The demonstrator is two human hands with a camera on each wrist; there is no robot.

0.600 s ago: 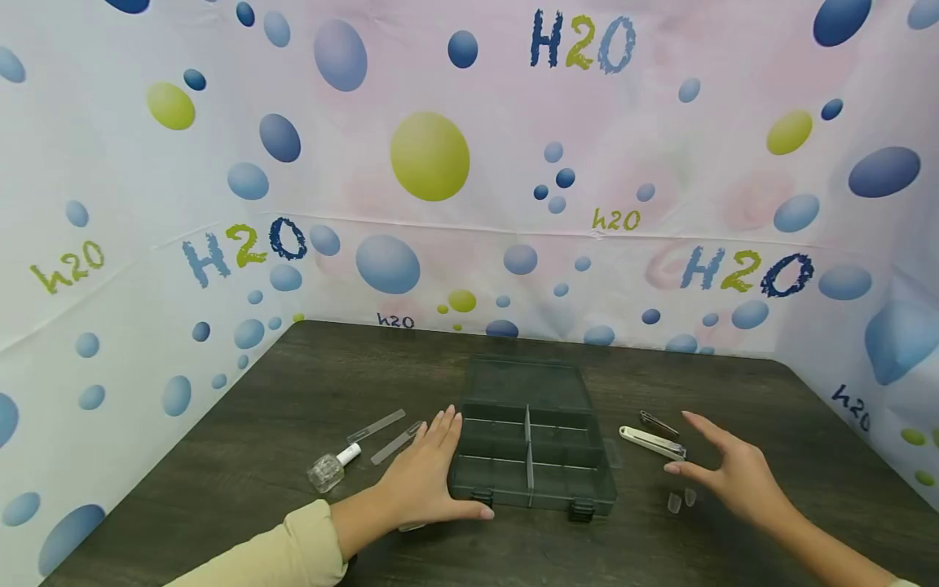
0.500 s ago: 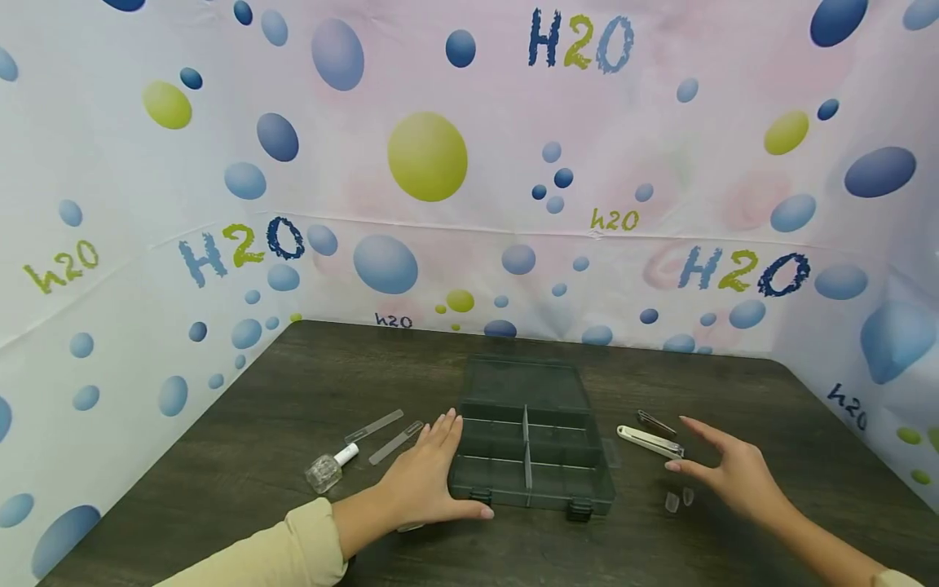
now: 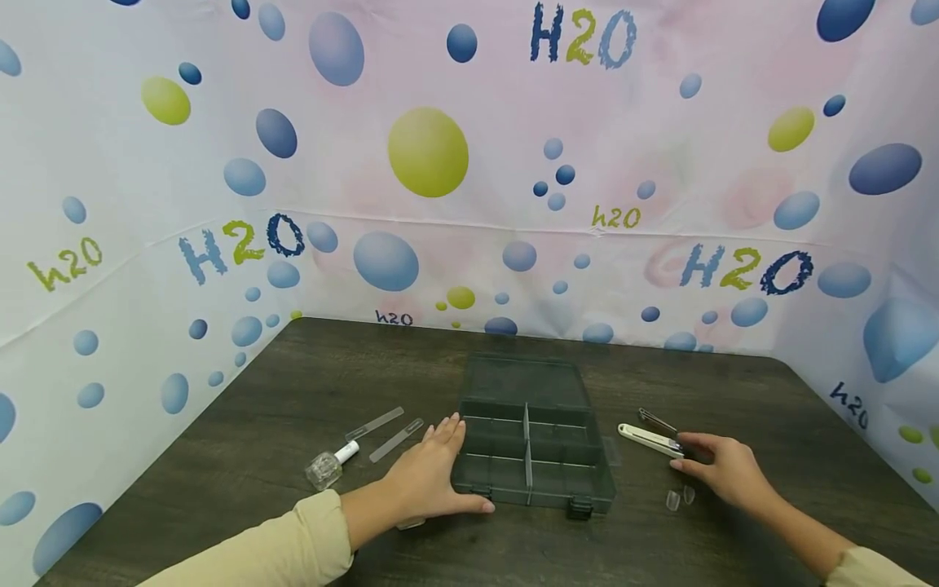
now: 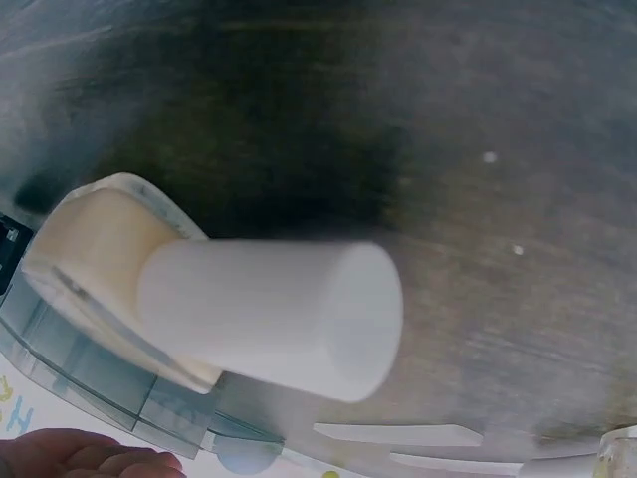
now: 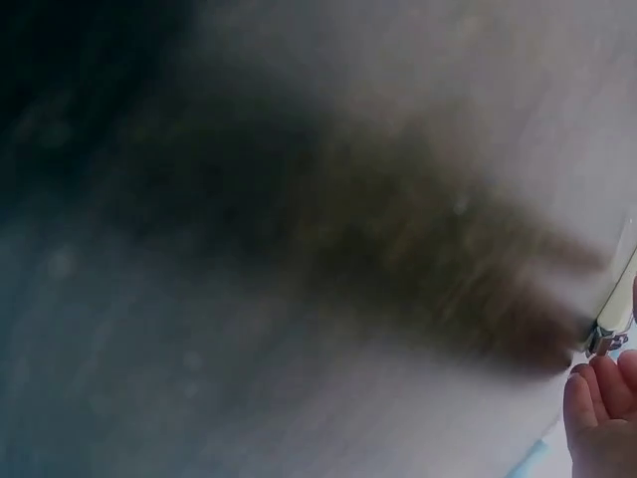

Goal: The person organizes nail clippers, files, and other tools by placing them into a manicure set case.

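Note:
My left hand (image 3: 425, 477) rests with straight fingers along the left side of a dark translucent divided box (image 3: 546, 496), thumb by its front edge. The box's lid (image 3: 524, 383) lies folded back. My right hand (image 3: 729, 469) is at the near end of a cream nail clipper (image 3: 649, 440), index finger and thumb on either side with a gap between them. A smaller metal nail clipper (image 3: 656, 421) lies just behind. Below my left wrist is a beige nail polish bottle with a white cap (image 4: 269, 309), mostly hidden in the head view.
Left of the box lie a clear nail polish bottle (image 3: 323, 470) with a white cap and two translucent strips, a farther strip (image 3: 375, 425) and a nearer strip (image 3: 396, 440). Two small clear pieces (image 3: 673, 500) lie near my right hand. A printed curtain (image 3: 513, 163) surrounds the table.
My right hand has moved slightly in toward the cream clipper, its index finger and thumb coming closer together. The left hand stays at the box.

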